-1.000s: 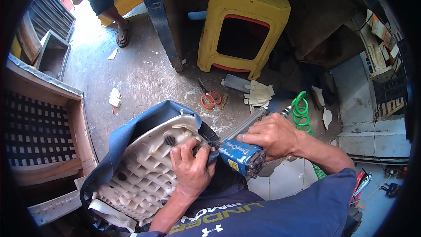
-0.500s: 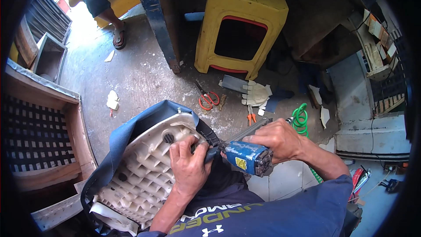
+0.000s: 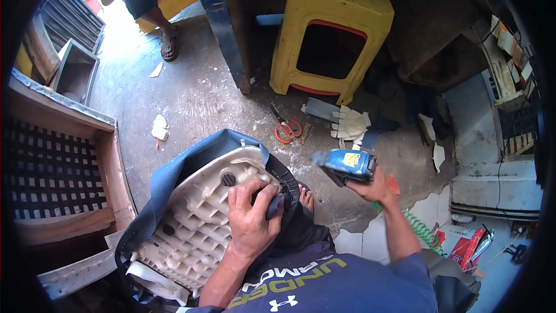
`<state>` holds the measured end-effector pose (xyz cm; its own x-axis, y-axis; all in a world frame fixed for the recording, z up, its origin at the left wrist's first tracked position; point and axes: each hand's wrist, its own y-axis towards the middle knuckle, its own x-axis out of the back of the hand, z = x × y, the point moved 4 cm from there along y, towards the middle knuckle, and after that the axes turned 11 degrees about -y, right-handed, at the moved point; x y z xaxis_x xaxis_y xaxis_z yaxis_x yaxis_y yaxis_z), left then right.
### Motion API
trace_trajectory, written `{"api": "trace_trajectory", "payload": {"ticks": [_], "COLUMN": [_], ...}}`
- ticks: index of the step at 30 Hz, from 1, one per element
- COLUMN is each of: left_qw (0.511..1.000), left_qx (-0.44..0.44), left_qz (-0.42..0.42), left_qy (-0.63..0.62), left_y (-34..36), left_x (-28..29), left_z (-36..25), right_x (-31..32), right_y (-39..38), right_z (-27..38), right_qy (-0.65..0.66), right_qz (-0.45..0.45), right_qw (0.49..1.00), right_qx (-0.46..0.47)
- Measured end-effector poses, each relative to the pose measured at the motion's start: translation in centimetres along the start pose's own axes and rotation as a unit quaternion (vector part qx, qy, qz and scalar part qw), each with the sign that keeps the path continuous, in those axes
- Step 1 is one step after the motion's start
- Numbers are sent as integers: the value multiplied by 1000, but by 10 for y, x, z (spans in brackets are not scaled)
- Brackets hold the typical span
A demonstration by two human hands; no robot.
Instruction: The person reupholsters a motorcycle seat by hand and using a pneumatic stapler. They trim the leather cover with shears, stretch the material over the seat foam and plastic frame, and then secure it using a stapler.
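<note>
A cream plastic seat base (image 3: 194, 214) with a ribbed underside and black round plugs lies in my lap, blue cover material (image 3: 174, 162) wrapped around its edge. My left hand (image 3: 252, 214) is closed on that cover at the right rim, its fingers curled over a folded dark strip. Away from the base, to the right, my right hand (image 3: 373, 188) grips a blue air stapler (image 3: 350, 163) held sideways, its front end blurred. A green coiled hose (image 3: 420, 229) hangs below it. My bare foot (image 3: 306, 196) shows just past the base.
Orange-handled scissors (image 3: 288, 130), pale gloves (image 3: 350, 124) and scraps lie on the floor before a yellow stool (image 3: 333, 6). Wooden frames with black webbing (image 3: 55, 179) stand at left. Another person's sandalled foot (image 3: 169, 46) is at upper left. Red items (image 3: 472, 249) lie at lower right.
My right hand has lifted the stapler away from the cover edge, moving right and up and turning it. My left hand stays at the rim. The view has shifted slightly.
</note>
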<state>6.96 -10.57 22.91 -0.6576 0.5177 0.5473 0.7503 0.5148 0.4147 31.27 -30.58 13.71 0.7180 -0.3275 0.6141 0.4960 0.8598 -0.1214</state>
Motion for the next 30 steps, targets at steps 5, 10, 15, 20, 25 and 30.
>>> {"api": "trace_trajectory", "payload": {"ticks": [5,10,15,20,25,30], "left_qw": [998,992,994,996,998,997], "left_qx": [26,-5,-31,-25,-19,-20], "left_qz": [63,122,95,76,58,75], "left_qy": [-16,39,47,31,0,13], "left_y": [14,11,7,6,5,5], "left_x": [5,1,-2,0,0,-1], "left_z": [-11,0,3,7,9,17], "right_x": [-45,-27,-5,-9,-8,-15], "right_y": [-64,-95,-49,-40,-30,-13], "right_z": [-34,23,94,104,128,151], "right_qy": [58,-82,-72,-70,-115,-239], "right_qz": [-120,-113,-10,12,23,56], "right_qw": [979,988,985,987,987,968], "right_qx": [-153,71,153,141,108,51]}}
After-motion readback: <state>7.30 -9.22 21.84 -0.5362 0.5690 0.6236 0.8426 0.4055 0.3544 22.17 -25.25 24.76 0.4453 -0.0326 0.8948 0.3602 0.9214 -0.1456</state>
